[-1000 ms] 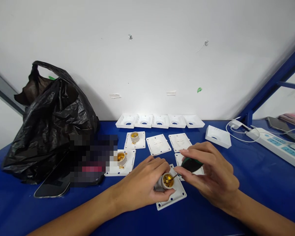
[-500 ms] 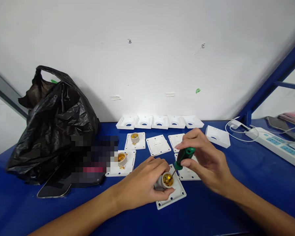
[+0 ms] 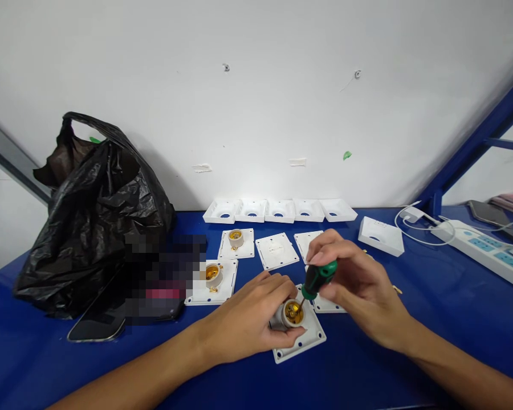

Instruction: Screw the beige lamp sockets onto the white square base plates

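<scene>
My left hand (image 3: pixel 248 316) is closed around a white lamp socket with a brass insert (image 3: pixel 291 313), which stands on a square white plate (image 3: pixel 301 341) on the blue table. My right hand (image 3: pixel 359 287) grips a green-handled screwdriver (image 3: pixel 316 279). The screwdriver is tilted, and its tip sits inside the brass insert. Two more plates with sockets (image 3: pixel 214 276) (image 3: pixel 236 239) lie to the left. Flat white plates (image 3: pixel 276 250) lie behind my hands.
A row of several white box covers (image 3: pixel 277 210) lines the wall, with one more cover (image 3: pixel 380 235) to the right. A black plastic bag (image 3: pixel 89 210) and a phone (image 3: pixel 96 327) are at the left. At the right lies a power strip (image 3: pixel 483 250) with cables.
My right hand has shifted from lying flat over the handle to gripping the screwdriver more upright, with its tip kept in the socket. My left hand has stayed on the socket.
</scene>
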A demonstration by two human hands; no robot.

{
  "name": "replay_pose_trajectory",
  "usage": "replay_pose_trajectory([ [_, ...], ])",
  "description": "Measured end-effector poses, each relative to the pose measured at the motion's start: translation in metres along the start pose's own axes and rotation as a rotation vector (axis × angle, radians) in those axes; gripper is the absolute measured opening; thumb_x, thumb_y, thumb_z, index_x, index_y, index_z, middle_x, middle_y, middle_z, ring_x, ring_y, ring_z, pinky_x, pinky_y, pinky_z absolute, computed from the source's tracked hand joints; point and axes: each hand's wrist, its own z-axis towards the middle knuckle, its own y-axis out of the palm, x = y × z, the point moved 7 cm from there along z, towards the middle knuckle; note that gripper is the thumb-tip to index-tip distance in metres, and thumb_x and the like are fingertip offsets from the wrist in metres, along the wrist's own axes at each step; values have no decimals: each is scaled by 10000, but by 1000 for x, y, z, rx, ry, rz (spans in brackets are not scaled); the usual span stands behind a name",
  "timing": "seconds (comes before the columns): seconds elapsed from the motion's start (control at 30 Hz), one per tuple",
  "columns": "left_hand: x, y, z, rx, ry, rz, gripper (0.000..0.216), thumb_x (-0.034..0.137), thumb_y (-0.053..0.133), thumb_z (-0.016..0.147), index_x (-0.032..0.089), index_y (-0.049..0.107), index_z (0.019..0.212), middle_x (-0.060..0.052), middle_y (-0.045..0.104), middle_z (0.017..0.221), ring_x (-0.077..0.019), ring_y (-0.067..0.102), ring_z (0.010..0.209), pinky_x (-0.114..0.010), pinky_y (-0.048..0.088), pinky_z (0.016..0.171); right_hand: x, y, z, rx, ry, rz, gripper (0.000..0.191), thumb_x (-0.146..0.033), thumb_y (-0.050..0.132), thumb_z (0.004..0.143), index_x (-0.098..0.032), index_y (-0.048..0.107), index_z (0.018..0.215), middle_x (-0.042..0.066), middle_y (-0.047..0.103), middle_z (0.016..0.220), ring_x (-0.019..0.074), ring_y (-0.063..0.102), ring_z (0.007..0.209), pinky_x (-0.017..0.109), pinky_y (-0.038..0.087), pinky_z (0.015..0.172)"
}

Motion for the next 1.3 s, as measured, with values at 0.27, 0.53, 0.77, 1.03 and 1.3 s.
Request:
replay_pose_trajectory([
  [0.27, 2, -1, 0, 2, 7, 12, 309, 283, 823, 888, 227, 571, 1058, -23, 672, 1024, -251, 642, 975, -362, 520, 887, 10, 1, -2, -38, 126, 123, 242, -334, 652, 1050, -395, 714, 1275, 34, 690, 1213, 182, 672, 1138, 333, 617, 937],
  [0.53, 4, -2, 0, 10, 16, 22, 298, 304, 816, 896, 231, 549, 1007, -19, 663, 977, -244, 633, 927, -374, 520, 874, 14, -3, -1, 5, 153, 145, 263, -390, 677, 1029, -383, 733, 1286, 60, 716, 1190, 210, 691, 1073, 378, 643, 874],
  [0.77, 5, -3, -1, 12, 22, 25, 285, 303, 800, 913, 228, 562, 1049, -30, 674, 1022, -247, 634, 959, -366, 522, 872, 14, 0, -4, -45, 149, 145, 286, -385, 628, 1058, -403, 706, 1332, 55, 698, 1273, 210, 671, 1175, 371, 620, 957],
  [1.03, 8, -3, 1, 14, 53, 44, 320, 282, 831, 897, 231, 540, 1019, -9, 666, 965, -236, 640, 926, -361, 510, 878, 16, -4, -6, 80, 123, 82, 302, -373, 620, 1059, -398, 675, 1355, 45, 681, 1260, 195, 669, 1127, 338, 620, 954],
  [1.3, 7, -3, 0, 16, 43, 44, 288, 291, 808, 909, 235, 549, 1019, -12, 673, 978, -247, 656, 949, -365, 518, 885, 8, -3, -4, 32, 56, -45, 354, -373, 663, 1038, -416, 676, 1388, 54, 693, 1202, 216, 675, 1105, 410, 646, 937],
])
